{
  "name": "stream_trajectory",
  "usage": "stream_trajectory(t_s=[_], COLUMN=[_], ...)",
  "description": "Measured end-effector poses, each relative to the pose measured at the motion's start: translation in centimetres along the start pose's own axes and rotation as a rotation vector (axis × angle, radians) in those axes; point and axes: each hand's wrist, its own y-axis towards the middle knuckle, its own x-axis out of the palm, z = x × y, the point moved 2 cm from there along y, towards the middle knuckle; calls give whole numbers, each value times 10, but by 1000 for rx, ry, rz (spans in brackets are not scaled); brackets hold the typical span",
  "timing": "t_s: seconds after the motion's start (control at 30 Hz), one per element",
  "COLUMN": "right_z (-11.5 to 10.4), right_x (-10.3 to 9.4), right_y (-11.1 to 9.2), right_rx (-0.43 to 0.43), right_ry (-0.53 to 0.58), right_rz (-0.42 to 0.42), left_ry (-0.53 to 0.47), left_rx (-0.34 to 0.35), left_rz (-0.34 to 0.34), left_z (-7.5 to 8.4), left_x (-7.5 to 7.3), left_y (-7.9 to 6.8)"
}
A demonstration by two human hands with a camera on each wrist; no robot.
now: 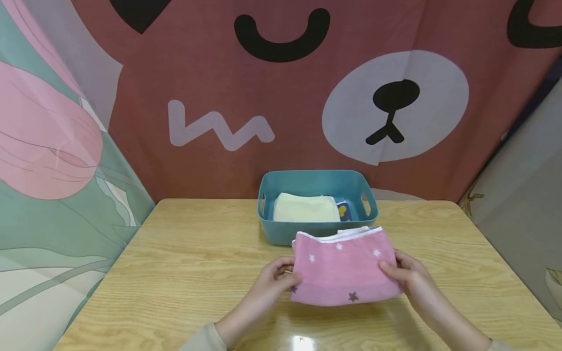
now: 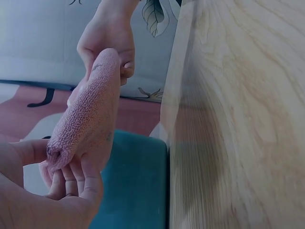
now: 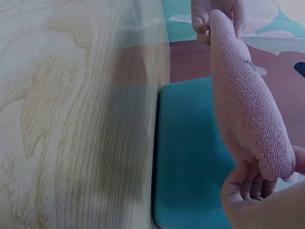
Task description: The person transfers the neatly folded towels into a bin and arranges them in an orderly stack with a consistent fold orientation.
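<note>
A folded pink towel (image 1: 344,268) with white and dark stars and a white edge is held up between both hands, above the table and in front of the teal basket (image 1: 318,234). The left hand (image 1: 274,282) pinches its left edge, thumb on the near face. At the opposite edge the right hand (image 1: 410,275) grips it the same way. Both wrist views show the towel (image 2: 90,112) from its folded underside, thick and fuzzy, with fingers beneath and thumb over it. In the basket lie a folded pale yellow cloth (image 1: 307,208) and a small dark blue item with a yellow pattern (image 1: 344,211).
The basket stands at the back of the wooden table (image 1: 197,263), close to a hanging cloth with a bear face (image 1: 298,122). Another printed curtain (image 1: 52,146) hangs at the left, and a pale one (image 1: 522,195) at the right.
</note>
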Motion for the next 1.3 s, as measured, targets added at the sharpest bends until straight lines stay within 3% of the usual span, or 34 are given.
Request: stream_trajectory(t_s=[0.4,0.73,1.3], right_z=[-6,-7,-17], right_x=[11,14,14], right_y=[2,5,7], right_rx=[12,-22,-82], right_ry=[12,49,18], right_rz=[-26,-15,12], left_ry=[15,33,51], left_rx=[-10,-5,-5], left_rz=[30,53,77], left_z=[1,7,16], left_x=[-11,-13,-20], left_y=[-2,1,3])
